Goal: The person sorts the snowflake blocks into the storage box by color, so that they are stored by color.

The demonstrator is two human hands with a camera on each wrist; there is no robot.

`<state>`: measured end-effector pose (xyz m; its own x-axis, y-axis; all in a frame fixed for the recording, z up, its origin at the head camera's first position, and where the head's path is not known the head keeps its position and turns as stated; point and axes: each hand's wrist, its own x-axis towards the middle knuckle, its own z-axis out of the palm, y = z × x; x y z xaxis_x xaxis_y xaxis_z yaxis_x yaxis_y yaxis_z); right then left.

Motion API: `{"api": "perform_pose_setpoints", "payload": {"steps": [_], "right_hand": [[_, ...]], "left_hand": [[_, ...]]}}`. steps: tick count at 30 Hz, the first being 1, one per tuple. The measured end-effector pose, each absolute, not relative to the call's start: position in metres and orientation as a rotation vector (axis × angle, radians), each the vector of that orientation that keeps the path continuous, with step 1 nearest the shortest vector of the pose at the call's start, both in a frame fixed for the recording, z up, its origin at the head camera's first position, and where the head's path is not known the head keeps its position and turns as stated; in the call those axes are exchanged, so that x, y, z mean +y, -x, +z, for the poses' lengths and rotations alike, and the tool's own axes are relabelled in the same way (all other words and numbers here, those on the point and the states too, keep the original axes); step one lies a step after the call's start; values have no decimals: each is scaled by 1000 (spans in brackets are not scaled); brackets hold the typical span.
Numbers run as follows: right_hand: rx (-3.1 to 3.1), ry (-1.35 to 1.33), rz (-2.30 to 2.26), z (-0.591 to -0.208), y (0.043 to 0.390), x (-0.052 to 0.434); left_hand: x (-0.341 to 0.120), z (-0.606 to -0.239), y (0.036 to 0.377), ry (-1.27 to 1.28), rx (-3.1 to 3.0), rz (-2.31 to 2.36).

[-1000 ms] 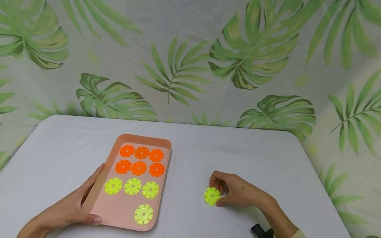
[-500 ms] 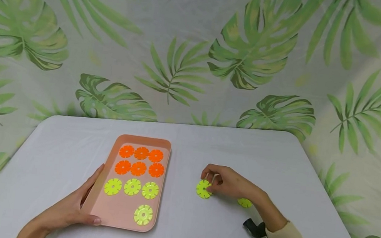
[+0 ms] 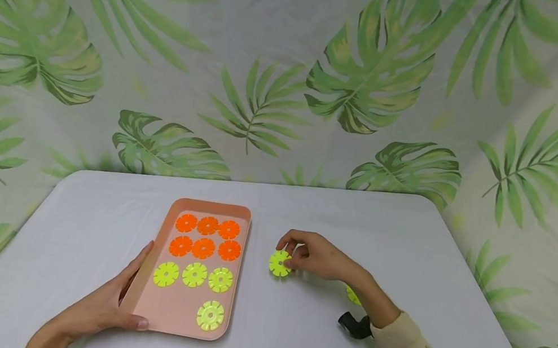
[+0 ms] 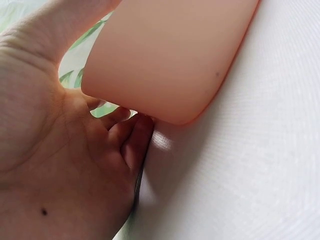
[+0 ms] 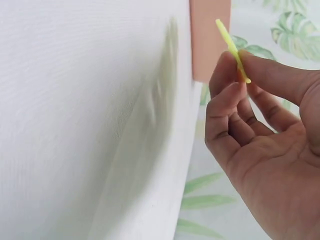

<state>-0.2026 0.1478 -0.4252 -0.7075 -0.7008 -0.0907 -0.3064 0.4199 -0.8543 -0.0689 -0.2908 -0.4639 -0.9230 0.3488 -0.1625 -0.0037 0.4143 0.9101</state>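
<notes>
My left hand [image 3: 97,302] grips the near left corner of a pink tray [image 3: 142,313], thumb on the near rim and fingers along the left side. In the left wrist view the tray's outer wall [image 4: 165,65] lies between thumb and fingers. To the right of the tray, my right hand [image 3: 318,256] pinches a yellow-green notched plastic disc [image 3: 277,263] between thumb and fingertips. The right wrist view shows this disc [image 5: 231,45] edge-on, held up off the white cloth. Inside the tray lie two rows of orange discs [image 3: 203,248], a row of yellow-green discs [image 3: 194,274] and one more [image 3: 210,315] near the right corner.
Partly hidden behind the right forearm, another yellow-green disc [image 3: 353,295] lies on the white-covered table [image 3: 293,334]. A black device [image 3: 355,325] sits at the right wrist. Leaf-patterned cloth [image 3: 268,82] hangs behind the table.
My right hand has moved left and slightly away from me with the pinched disc, closer to the tray. A disc on the table has come into view behind the forearm. The left hand stays put.
</notes>
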Motion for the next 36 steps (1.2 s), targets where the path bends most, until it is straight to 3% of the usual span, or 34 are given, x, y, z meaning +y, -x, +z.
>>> {"api": "perform_pose_setpoints", "payload": {"steps": [36], "right_hand": [[2025, 913, -1416, -417, 193, 65]], "left_hand": [[-291, -464, 68, -313, 2327, 1528]]}}
